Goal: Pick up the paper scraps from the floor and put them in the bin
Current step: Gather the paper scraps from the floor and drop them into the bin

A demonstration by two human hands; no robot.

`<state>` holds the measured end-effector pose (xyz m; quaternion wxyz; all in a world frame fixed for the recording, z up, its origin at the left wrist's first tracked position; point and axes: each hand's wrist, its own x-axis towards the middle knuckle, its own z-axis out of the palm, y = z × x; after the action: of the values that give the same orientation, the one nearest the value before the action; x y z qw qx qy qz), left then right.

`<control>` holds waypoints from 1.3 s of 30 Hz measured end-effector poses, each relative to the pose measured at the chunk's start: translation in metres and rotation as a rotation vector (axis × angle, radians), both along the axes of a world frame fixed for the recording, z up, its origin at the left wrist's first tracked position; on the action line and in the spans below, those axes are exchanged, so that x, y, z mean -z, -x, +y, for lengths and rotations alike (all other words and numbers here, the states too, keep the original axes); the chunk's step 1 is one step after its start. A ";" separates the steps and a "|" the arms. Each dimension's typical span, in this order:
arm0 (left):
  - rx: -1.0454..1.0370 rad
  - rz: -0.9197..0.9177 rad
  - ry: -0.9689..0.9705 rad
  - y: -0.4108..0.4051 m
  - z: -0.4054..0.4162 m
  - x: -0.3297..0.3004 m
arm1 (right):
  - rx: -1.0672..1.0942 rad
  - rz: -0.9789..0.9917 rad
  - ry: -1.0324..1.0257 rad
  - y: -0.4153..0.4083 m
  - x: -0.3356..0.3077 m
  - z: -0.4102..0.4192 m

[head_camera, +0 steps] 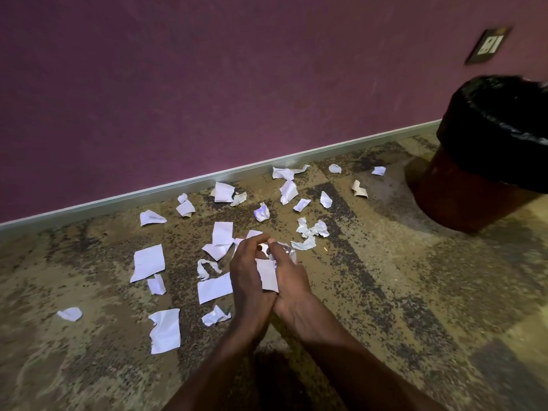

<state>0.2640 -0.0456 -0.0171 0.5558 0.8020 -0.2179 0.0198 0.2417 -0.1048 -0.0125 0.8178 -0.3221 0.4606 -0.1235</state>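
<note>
Several white paper scraps (148, 262) lie scattered over the mottled carpet, from the skirting board down to the lower left. My left hand (247, 271) and my right hand (289, 280) are cupped together above the middle of the floor. Between them they hold a bunch of paper scraps (268, 275), some flat and some crumpled. The fingers of both hands curl round the bunch. A round dark-red bin (462, 200) with a black liner stands at the far right, about two hand lengths from my hands.
A purple wall (207, 84) with a silver skirting board runs diagonally behind the scraps. A wall socket (489, 46) sits at the upper right above the bin. Bare carpet lies between my hands and the bin.
</note>
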 end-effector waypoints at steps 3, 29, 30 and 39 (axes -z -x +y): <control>-0.050 0.155 0.124 0.004 -0.014 0.006 | 0.056 -0.033 -0.129 0.004 -0.002 -0.015; 0.163 -0.168 -0.555 -0.018 0.011 0.110 | 0.501 0.041 0.766 0.072 -0.231 -0.386; 0.163 -0.171 -0.552 -0.018 0.011 0.111 | 0.529 0.113 0.825 0.075 -0.232 -0.394; 0.163 -0.200 -0.521 -0.015 0.013 0.110 | 0.174 0.311 0.769 0.081 -0.218 -0.419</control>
<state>0.2791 -0.0330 -0.1269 0.3066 0.8917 -0.3330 -0.0026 0.1609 -0.5237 0.2058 0.5453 -0.5785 0.5243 -0.3049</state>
